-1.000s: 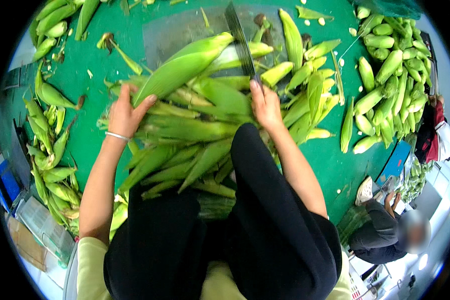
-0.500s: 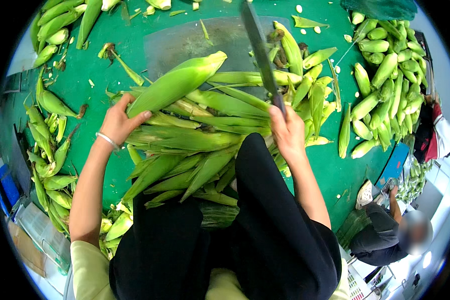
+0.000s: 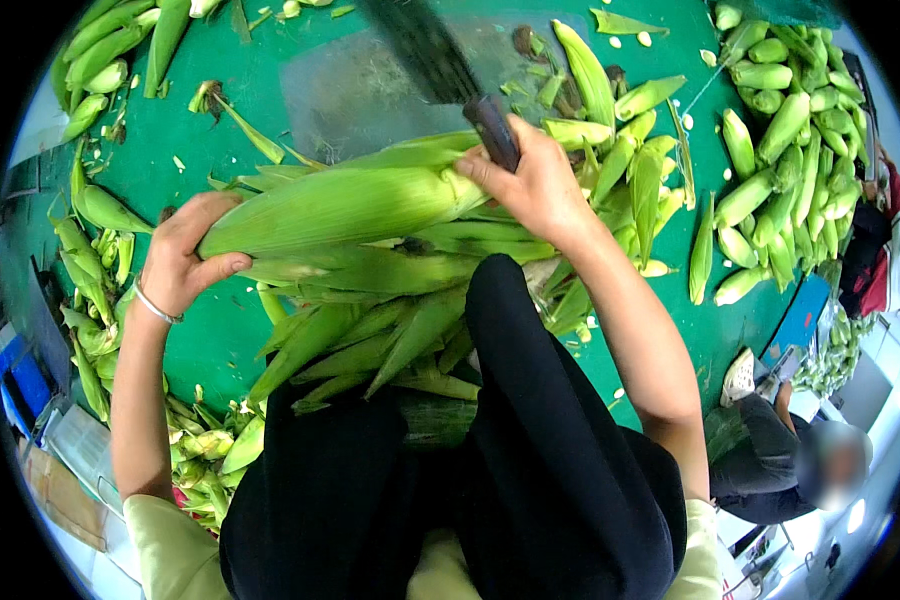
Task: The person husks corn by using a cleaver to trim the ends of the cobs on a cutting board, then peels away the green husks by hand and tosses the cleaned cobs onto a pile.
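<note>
My left hand, a pale bangle at its wrist, is closed around the tip end of a green ear of corn. The ear lies almost level, its stalk end toward the right. My right hand grips the dark handle of a wide-bladed knife, whose blade points up and left, blurred by motion. The thumb of that hand meets the stalk end of the ear. Below, a pile of unhusked corn ears spreads over the green surface by my knees.
A grey sheet lies ahead on the green surface. Cut ears and husks lie right of the pile, and a big heap of corn farther right. Husk scraps line the left side. A person sits at lower right.
The ear has swung from a slant to nearly level and come closer. My right hand has moved up and left to its stalk end, the knife blade tipping left.
</note>
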### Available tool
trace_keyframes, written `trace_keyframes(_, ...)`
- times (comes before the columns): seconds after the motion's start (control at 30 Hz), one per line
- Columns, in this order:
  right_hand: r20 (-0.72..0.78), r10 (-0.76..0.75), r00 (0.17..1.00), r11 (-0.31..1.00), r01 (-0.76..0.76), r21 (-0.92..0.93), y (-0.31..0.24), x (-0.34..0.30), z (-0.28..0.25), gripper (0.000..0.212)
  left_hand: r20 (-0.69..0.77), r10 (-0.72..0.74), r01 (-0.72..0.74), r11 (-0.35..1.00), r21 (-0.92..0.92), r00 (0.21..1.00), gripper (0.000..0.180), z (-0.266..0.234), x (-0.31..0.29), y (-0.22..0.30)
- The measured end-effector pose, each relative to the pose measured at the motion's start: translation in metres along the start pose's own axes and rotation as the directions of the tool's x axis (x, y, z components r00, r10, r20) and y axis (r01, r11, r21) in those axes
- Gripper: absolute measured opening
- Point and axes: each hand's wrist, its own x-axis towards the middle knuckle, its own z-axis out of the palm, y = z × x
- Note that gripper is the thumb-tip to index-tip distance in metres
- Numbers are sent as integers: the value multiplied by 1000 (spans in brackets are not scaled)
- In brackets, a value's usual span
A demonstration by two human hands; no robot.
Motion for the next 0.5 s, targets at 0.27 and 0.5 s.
trace_keyframes(0.27,-429,-57,902,922,-117,-369,54,-95,-46,28,-301,107,-31,968,247,948,57,18,-20,-12)
trace_keyframes(0.5,-336,260,905,955,-292,-46,8,-104,-23,38,-430,-163,288,926,244,888,52,76,1,-19)
